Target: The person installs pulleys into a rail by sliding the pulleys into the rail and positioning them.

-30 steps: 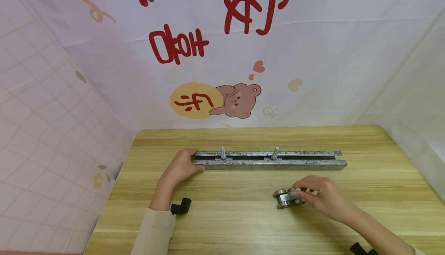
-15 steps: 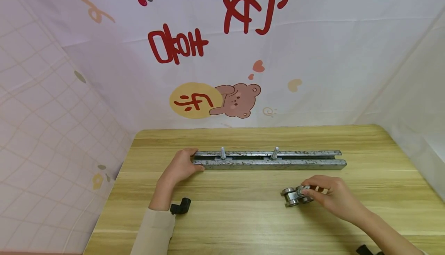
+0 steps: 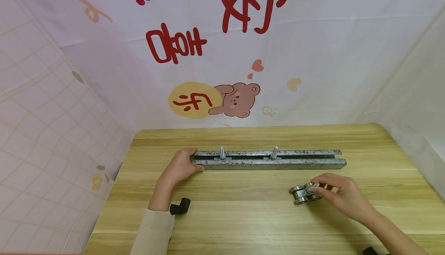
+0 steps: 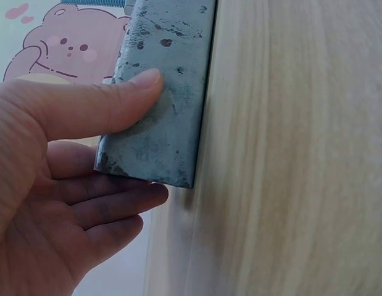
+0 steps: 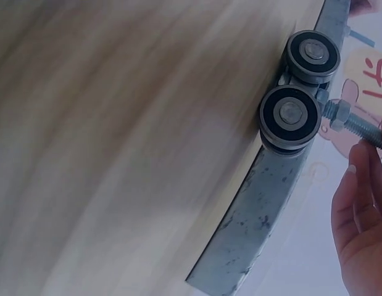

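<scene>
A speckled grey metal channel rail (image 3: 313,164) lies across the table with its slot facing up. Two bolts stand up out of the slot, a left bolt (image 3: 223,153) and a right bolt (image 3: 275,152). At the rail's left end, my left hand (image 3: 180,166) grips it, thumb on the front face and fingers round behind. In front of the rail's right half, my right hand (image 3: 342,193) pinches the threaded bolt (image 5: 358,128) of a roller trolley (image 3: 301,194). Bearing wheels (image 5: 290,114) show on its side, and a nut sits on the bolt.
The wood-grain table (image 3: 243,220) ends at a back wall hung with a printed white cloth (image 3: 330,62). A black elbow-shaped piece (image 3: 180,207) is beside the left wrist, and another black piece (image 3: 370,251) is below the right forearm.
My right hand has moved the roller trolley to the right and slightly away from me. My left hand and the rail have stayed in place.
</scene>
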Available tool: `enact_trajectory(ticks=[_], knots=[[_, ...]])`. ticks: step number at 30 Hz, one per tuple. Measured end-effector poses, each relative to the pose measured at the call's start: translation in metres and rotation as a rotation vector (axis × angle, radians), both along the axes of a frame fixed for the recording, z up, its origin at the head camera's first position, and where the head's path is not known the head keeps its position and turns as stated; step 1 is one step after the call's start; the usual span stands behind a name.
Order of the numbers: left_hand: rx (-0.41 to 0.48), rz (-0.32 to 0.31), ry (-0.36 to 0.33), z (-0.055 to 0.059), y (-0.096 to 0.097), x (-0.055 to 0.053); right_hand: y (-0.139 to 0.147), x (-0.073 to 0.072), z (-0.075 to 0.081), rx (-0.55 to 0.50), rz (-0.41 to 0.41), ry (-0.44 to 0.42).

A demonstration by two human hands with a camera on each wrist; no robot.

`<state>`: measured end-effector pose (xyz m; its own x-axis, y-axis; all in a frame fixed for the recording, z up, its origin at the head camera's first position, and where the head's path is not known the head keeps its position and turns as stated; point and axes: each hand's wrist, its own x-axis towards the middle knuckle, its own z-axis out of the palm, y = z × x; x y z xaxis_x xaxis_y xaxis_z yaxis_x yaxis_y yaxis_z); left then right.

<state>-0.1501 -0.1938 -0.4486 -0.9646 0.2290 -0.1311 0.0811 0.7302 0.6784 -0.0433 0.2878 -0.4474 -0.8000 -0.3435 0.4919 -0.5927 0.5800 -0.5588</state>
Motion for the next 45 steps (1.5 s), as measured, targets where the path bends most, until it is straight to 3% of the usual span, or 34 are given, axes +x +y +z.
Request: enact_trajectory(ticks=[19,33,45], knots=[[-0.005,0.009,-0.009,0.003,0.000,-0.001,0.032,0.000,-0.005,-0.013,-0.096,-0.013],[-0.001,0.003,-0.011,0.002,0.000,0.000,0.063,0.002,-0.008,-0.046,-0.241,-0.095],[-0.002,-0.001,-0.005,0.001,0.000,-0.002,0.083,0.002,-0.007,-0.055,-0.323,-0.115]])
